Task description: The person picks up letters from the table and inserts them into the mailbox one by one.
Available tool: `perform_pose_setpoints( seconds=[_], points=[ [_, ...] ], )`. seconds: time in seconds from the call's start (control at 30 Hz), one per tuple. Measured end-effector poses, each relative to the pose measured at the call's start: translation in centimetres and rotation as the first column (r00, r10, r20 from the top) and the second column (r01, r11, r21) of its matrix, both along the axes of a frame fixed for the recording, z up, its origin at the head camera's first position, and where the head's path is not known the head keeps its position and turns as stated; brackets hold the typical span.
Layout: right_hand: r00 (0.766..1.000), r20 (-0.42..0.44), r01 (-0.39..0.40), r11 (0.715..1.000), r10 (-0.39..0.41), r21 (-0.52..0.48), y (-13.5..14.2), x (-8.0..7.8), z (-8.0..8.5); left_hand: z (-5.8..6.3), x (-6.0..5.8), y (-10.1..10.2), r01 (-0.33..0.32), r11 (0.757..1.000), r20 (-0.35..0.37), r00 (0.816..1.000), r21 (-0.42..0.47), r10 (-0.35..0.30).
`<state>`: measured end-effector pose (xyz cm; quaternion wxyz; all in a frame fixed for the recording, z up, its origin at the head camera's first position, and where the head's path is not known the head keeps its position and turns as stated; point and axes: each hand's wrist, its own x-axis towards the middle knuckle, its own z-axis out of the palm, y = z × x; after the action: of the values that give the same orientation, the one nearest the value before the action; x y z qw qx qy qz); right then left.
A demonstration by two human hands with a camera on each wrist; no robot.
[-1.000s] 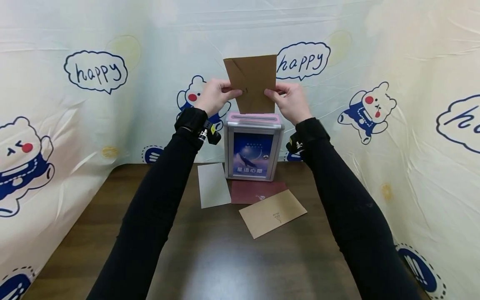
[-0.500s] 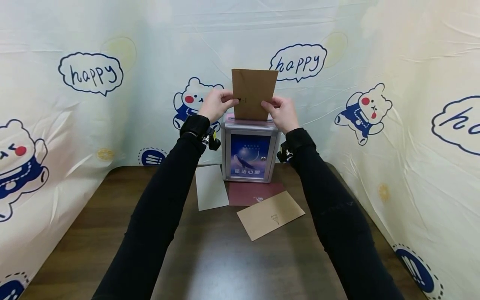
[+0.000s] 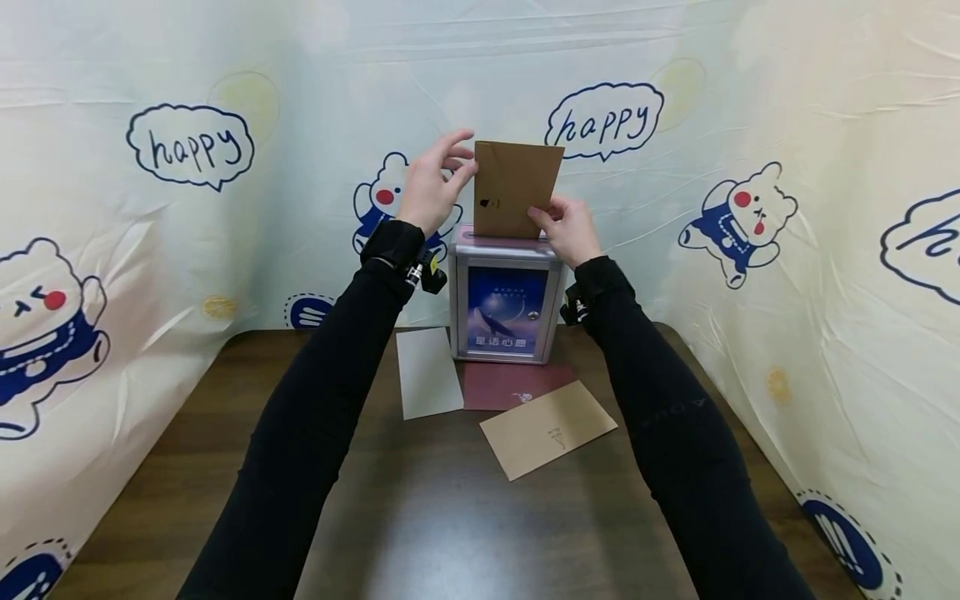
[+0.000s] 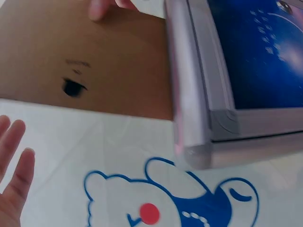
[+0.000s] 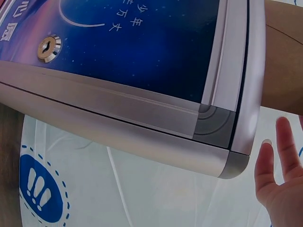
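Note:
A brown envelope (image 3: 516, 187) with a small dark print stands upright at the top of a silver box (image 3: 506, 300), its lower edge at the pink slot. My right hand (image 3: 572, 229) pinches the envelope's right edge, thumb on the front face. Beside the left edge, my left hand (image 3: 435, 183) is raised with fingers spread loosely. In the left wrist view a gap shows between the left fingers (image 4: 21, 175) and the envelope (image 4: 118, 61). The right wrist view has the box's lock (image 5: 49, 48) and part of the right hand (image 5: 286, 184); its grip is largely out of frame there.
On the wooden table (image 3: 420, 517) before the box lie a white envelope (image 3: 429, 373), a dark red envelope (image 3: 510, 385) partly covered, and a tan envelope (image 3: 549, 429). A printed cloth (image 3: 315, 125) hangs behind and at both sides.
The brown envelope has come down to the box's top slot. My left hand has let go of its left edge and lifted a little; my right hand has come down, still pinching it.

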<state>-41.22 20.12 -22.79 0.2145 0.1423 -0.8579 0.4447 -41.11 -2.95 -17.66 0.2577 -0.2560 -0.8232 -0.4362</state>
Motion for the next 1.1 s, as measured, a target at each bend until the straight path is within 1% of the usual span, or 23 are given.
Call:
perform_pose_setpoints(
  seconds=[0.1,0.2,0.33,0.4,0.47,0.63,0.73,0.83,0.9,0.97,1.03,1.1],
  points=[
    [1.0,0.007,0.003,1.0,-0.003,0.01,-0.2,0.0,-0.1,0.4,0.3,0.4,0.004,1.0,-0.043,0.999,-0.004,-0.005],
    [1.0,-0.013,0.005,1.0,-0.005,0.019,-0.1,0.0,-0.1,0.6,0.5,0.8,0.019,1.0,-0.089,0.996,0.001,-0.019],
    [0.999,0.021,0.034,0.997,-0.036,0.073,-0.2,0.0,-0.5,0.1,0.6,1.1,0.023,1.0,-0.141,0.99,-0.014,-0.024],
    [0.997,0.051,0.049,0.994,-0.054,0.094,-0.2,0.0,-0.8,-0.3,0.6,1.1,0.019,1.0,-0.146,0.989,-0.024,-0.023],
    [0.996,0.062,0.057,0.993,-0.064,0.101,-0.3,0.0,-1.1,-0.7,0.5,0.9,0.019,1.0,-0.134,0.991,-0.023,-0.022],
    [0.995,0.026,0.098,0.992,-0.1,0.074,-0.6,0.2,-1.2,-1.7,0.1,0.6,-0.003,0.999,-0.093,0.996,-0.048,-0.001],
    [0.992,-0.028,0.123,0.991,-0.121,0.055,-0.7,0.4,-1.0,-2.3,-0.3,0.5,-0.027,0.995,-0.06,0.998,-0.093,0.022],
    [0.988,-0.108,0.113,0.992,-0.107,0.049,-1.0,0.8,-0.7,-3.0,-0.7,0.5,-0.049,0.989,-0.026,0.999,-0.138,0.046],
    [0.983,-0.162,0.103,0.993,-0.091,0.065,-1.1,1.0,-0.5,-3.5,-0.9,0.5,-0.062,0.984,-0.001,0.998,-0.167,0.063],
    [0.976,-0.203,0.098,0.99,-0.076,0.101,-1.2,1.0,-0.6,-3.9,-1.1,0.5,-0.073,0.979,0.017,0.997,-0.19,0.078],
    [0.97,-0.234,0.099,0.985,-0.064,0.143,-1.2,1.0,-0.8,-4.4,-1.3,0.6,-0.083,0.973,0.031,0.995,-0.217,0.092],
    [0.967,-0.247,0.102,0.979,-0.056,0.177,-1.2,1.0,-1.0,-4.9,-1.5,0.6,-0.089,0.966,0.045,0.994,-0.242,0.103]
  ],
)
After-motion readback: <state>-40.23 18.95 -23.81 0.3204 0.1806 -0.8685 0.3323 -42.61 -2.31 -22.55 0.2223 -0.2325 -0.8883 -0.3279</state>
